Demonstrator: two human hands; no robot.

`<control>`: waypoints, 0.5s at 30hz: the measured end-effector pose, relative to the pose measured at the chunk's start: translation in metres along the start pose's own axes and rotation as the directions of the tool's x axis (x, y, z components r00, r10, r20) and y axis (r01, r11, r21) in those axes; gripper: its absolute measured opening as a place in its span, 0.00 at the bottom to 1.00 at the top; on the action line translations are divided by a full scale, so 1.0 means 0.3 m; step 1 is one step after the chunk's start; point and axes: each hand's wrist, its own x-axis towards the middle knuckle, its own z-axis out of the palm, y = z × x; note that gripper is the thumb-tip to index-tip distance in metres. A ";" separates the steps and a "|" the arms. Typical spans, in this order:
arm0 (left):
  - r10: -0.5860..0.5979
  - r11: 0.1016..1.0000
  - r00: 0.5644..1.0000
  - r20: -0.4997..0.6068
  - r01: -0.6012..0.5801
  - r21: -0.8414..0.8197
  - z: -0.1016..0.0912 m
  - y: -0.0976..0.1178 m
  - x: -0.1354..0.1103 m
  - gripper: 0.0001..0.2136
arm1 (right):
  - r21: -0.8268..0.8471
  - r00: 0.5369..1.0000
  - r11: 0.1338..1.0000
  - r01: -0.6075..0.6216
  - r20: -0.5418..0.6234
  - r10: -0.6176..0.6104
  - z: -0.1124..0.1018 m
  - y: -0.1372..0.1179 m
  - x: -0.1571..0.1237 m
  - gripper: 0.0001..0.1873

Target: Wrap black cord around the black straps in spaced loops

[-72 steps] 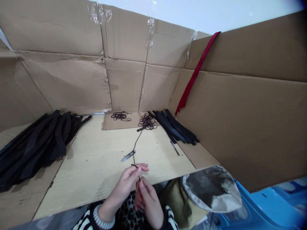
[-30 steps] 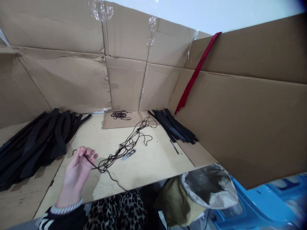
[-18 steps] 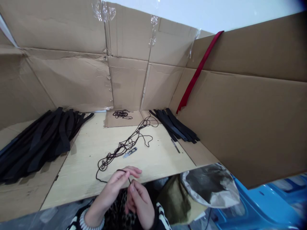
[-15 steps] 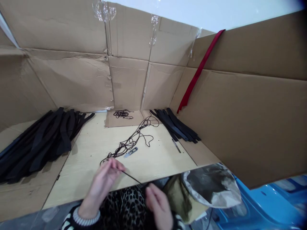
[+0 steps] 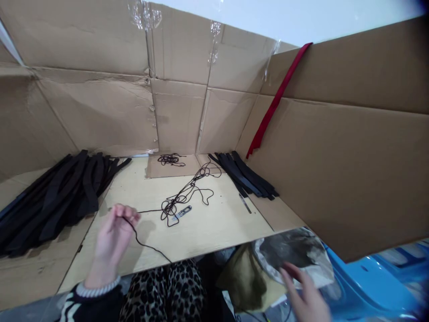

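My left hand is over the left part of the table with its fingers pinched on a thin dark cord. One length of this cord hangs from the fingers to the table's front edge. Another runs right to a loose tangle of cord in the middle. Thread snips lie against that tangle, their blades partly among the loops. My right hand is off the table at the lower right, in front of an open sack. It is somewhat blurred, thumb and forefinger apart, with nothing seen in it.
Black strips lie in a large pile at left and a smaller bundle at right. A second cord coil is at the back. A small blade-like tool lies right. Cardboard walls surround the table; blue plastic stools stand beyond.
My left hand has moved left, drawing cord out of the tangle. My right hand has let go of the cord and swung right, off toward the sack. The cord between them now hangs slack.
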 end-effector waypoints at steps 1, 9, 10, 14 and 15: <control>-0.045 0.998 0.998 0.046 0.042 0.053 0.024 -0.046 -0.032 0.11 | 0.159 0.994 0.987 0.011 0.107 -0.028 0.081 -0.123 -0.038 0.29; -0.267 0.927 0.937 0.226 0.185 0.327 0.149 -0.209 -0.180 0.13 | 0.677 0.724 0.690 -0.258 0.607 -0.326 0.439 -0.632 -0.302 0.31; -0.250 0.933 0.943 0.218 0.175 0.315 0.141 -0.194 -0.170 0.14 | 0.671 0.739 0.684 -0.284 0.608 -0.289 0.435 -0.598 -0.300 0.32; -0.164 0.961 0.971 0.172 0.118 0.251 0.097 -0.129 -0.123 0.14 | 0.657 0.783 0.654 -0.376 0.603 -0.156 0.384 -0.438 -0.267 0.31; -0.162 0.965 0.973 0.167 0.121 0.232 0.092 -0.123 -0.115 0.14 | 0.656 0.785 0.652 -0.380 0.602 -0.147 0.369 -0.411 -0.264 0.30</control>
